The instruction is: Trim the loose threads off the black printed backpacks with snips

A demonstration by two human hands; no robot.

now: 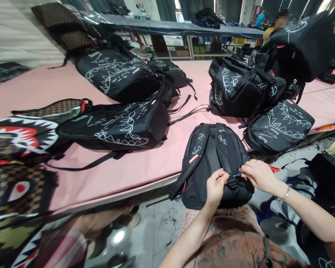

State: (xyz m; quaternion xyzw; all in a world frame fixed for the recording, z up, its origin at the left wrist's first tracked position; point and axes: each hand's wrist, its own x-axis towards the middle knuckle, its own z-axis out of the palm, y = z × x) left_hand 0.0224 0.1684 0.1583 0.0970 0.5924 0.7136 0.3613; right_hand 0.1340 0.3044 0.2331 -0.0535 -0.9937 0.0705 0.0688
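Observation:
A black backpack (201,186) with white scribble drawings on its shoulder straps stands at the table's front edge, its back panel facing up towards me. My left hand (216,186) is closed in a pinch on the lower part of the right-hand shoulder strap (223,149), just above a black buckle (232,182). Close beside it, my right hand (258,175) is closed too, its fingertips at the same strap. A thin, shiny tip shows between the two hands; I cannot make out what it belongs to. Red bits show below and behind the right hand.
Several black backpacks with white drawings lie on the pink table (100,186), including one backpack (281,126) close right. Patterned shark-mouth bags (22,134) are at left. More black bags (328,178) lie low at right. A person (277,24) is in the background.

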